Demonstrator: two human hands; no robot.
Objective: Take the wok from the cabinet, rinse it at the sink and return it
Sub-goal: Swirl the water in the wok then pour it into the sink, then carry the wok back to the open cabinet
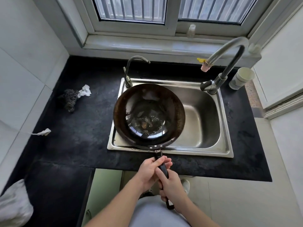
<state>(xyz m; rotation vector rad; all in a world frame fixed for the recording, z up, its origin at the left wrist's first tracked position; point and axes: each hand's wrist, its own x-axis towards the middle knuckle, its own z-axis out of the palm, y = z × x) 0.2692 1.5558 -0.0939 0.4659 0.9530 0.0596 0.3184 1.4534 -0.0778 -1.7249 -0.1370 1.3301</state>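
A dark round wok (173,112) hangs over the left half of the steel sink (205,122), its bowl facing up with some water and brown specks at the bottom. Its black handle (159,157) points toward me over the counter's front edge. My left hand (151,173) is wrapped around the handle's upper part. My right hand (173,187) grips the handle lower down, near its end loop. A tall curved tap (229,53) stands at the sink's back right, and no water runs from it.
A small second tap (131,69) rises at the sink's back left. On the black counter (78,136) lie a steel scourer (69,99), a white rag (85,90) and a paper scrap (42,132). A white cup (241,77) stands at the far right, by the wall.
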